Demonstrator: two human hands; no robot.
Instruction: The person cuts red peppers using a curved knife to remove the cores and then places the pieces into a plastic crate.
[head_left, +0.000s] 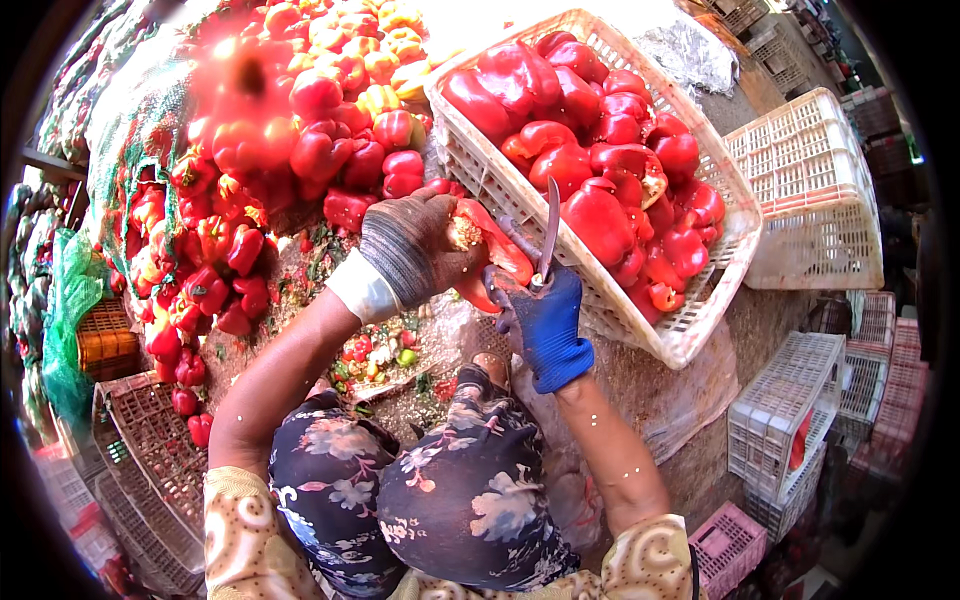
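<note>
My left hand (420, 244), in a dark striped work glove, grips a cut-open red bell pepper (495, 244) whose pale seed core shows. My right hand (541, 319), in a blue knitted glove with a dark palm, holds a knife (552, 225) with its curved blade pointing up. The fingers of my right hand also touch the pepper's lower edge. Just beyond the knife stands a white plastic crate (705, 330) heaped with red bell peppers (600, 217). Left of my left hand lies a large pile of whole red peppers (322, 154), with orange and yellow ones farther back.
Green netting (142, 105) lies along the pile's left side. Empty crates (154, 450) stand at lower left, more white crates (814, 187) at right, and a pink crate (727, 551) at lower right. Seeds and pepper scraps (379, 356) litter the ground before my knees.
</note>
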